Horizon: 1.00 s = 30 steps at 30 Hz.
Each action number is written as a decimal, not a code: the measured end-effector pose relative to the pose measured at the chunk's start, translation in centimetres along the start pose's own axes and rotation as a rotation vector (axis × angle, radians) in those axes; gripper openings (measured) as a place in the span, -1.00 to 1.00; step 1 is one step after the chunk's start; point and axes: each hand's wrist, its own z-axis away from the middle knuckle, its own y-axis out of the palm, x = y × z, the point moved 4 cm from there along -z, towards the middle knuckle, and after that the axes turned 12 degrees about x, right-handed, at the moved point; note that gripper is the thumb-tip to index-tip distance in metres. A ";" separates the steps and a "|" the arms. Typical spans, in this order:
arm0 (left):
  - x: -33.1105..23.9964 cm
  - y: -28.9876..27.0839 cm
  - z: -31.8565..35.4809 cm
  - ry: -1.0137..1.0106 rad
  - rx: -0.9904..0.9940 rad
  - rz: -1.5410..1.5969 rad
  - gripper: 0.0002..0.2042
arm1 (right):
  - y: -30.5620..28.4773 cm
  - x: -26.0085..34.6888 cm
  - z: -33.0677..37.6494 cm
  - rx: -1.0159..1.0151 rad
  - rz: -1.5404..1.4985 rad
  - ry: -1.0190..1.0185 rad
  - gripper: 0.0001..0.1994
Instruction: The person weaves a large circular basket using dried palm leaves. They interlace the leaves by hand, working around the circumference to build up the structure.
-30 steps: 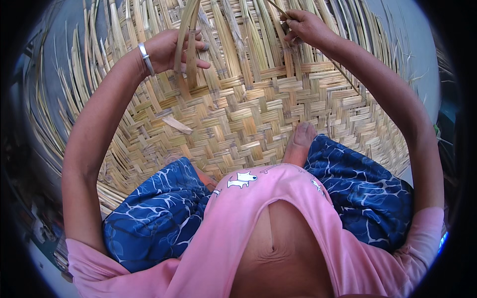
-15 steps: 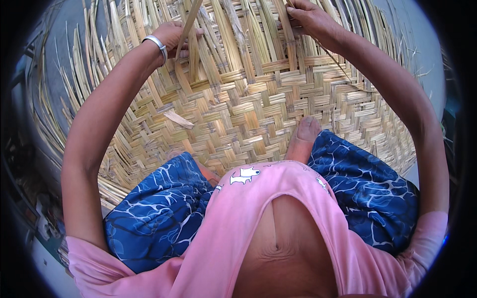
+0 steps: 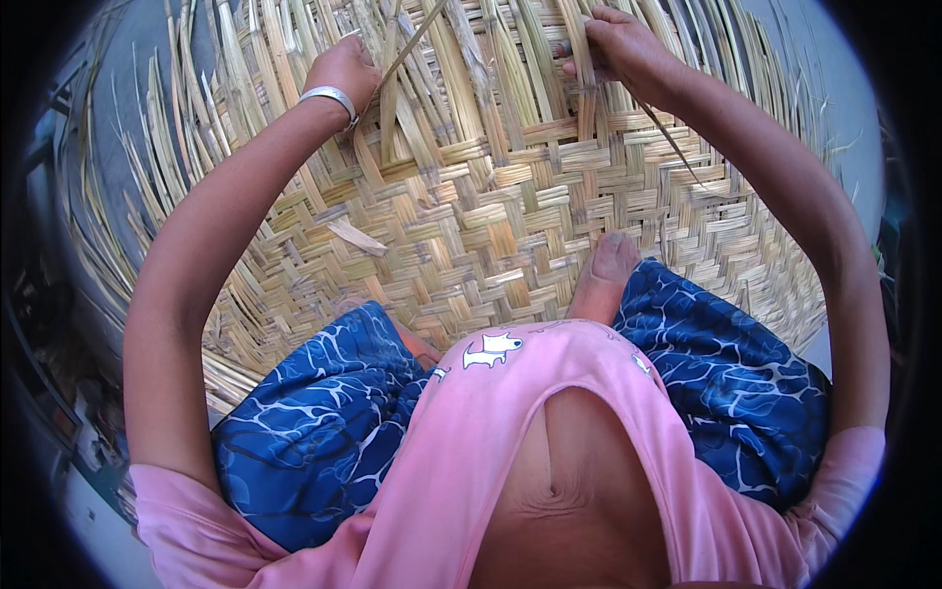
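Observation:
A large mat of flat bamboo strips (image 3: 500, 236) spreads in front of me, woven in the near part and with loose strip ends on the far side. My left hand (image 3: 343, 77), with a silver bangle at the wrist, is closed at the far left of the weave. A narrow strip (image 3: 410, 47) slants up and right from its fingers. Farther right, my right hand (image 3: 628, 51) pinches an upright strip (image 3: 586, 98) between thumb and fingers. From beneath that palm a thin dark strip (image 3: 669, 139) trails down and right over the weave.
My bare foot (image 3: 606, 267) rests on the mat's near part. A loose pale scrap (image 3: 356, 237) lies on the weave. Long unwoven ends (image 3: 162, 147) fan out at the left over the grey floor (image 3: 834, 79), which shows around the mat.
My left hand has turned and its fingers have curled in; the strip by it now leans farther right. My right hand has shifted slightly right and down, with the thin dark strip swinging steeper.

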 end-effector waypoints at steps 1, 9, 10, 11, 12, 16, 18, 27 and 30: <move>0.3 0.1 -0.1 -0.010 -0.045 0.024 -0.79 | 0.0 -0.1 0.1 -0.004 -0.032 0.001 -0.79; 0.0 1.1 0.0 0.209 0.135 0.371 -0.81 | 0.6 0.5 -0.3 0.088 0.001 0.050 -0.77; 0.1 1.0 0.0 0.165 0.239 0.363 -0.79 | 0.6 0.6 -0.3 0.068 -0.025 0.074 -0.77; 0.2 1.0 0.0 0.122 0.343 0.355 -0.76 | 0.5 0.6 -0.4 0.049 -0.051 0.098 -0.78; 0.5 1.0 0.1 0.039 0.457 0.560 -0.74 | 0.4 0.6 -0.4 0.029 -0.076 0.121 -0.78; 0.0 0.6 1.5 -0.011 0.662 1.043 -0.70 | 0.6 0.5 -1.0 0.180 -0.119 0.105 -0.78; -0.6 0.4 2.4 0.108 0.600 1.171 -0.71 | 0.4 0.1 -1.4 0.214 -0.143 0.111 -0.77; -1.1 -1.7 1.8 0.215 0.698 1.728 -0.54 | 0.1 0.1 -0.6 0.243 0.083 -0.009 -0.71; -1.5 -2.6 0.8 0.288 0.878 1.844 -0.55 | 0.5 0.4 0.0 0.271 0.105 -0.090 -0.74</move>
